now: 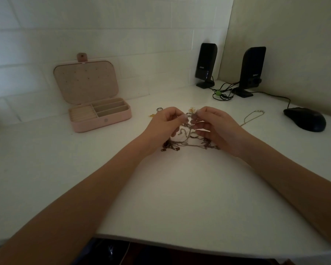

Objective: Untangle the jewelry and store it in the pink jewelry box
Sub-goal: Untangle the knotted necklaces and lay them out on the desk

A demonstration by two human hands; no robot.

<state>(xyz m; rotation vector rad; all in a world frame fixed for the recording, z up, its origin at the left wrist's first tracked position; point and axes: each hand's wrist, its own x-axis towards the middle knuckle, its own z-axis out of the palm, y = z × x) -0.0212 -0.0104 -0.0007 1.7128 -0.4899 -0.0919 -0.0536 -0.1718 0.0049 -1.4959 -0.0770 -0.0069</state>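
While the left hand (163,121) and right hand (211,123) both pinch the tangled jewelry (189,138) above the desk (180,188), pulling apart risks tightening knots; pink jewelry box (101,115) stands open left.

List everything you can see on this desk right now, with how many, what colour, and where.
Pink jewelry box: one, open and seemingly empty, back left.
Tangled jewelry: one dark and gold clump, centre, between the hands.
Loose chain: one, gold, right of the hands.
Small pieces: at least three, a dark ring and gold bits, behind the hands.
Speakers: two, black, back right.
Cables: black, by the speakers.
Mouse: one, black, far right.
Desk: white.
Left hand, right hand: pinching the tangle.
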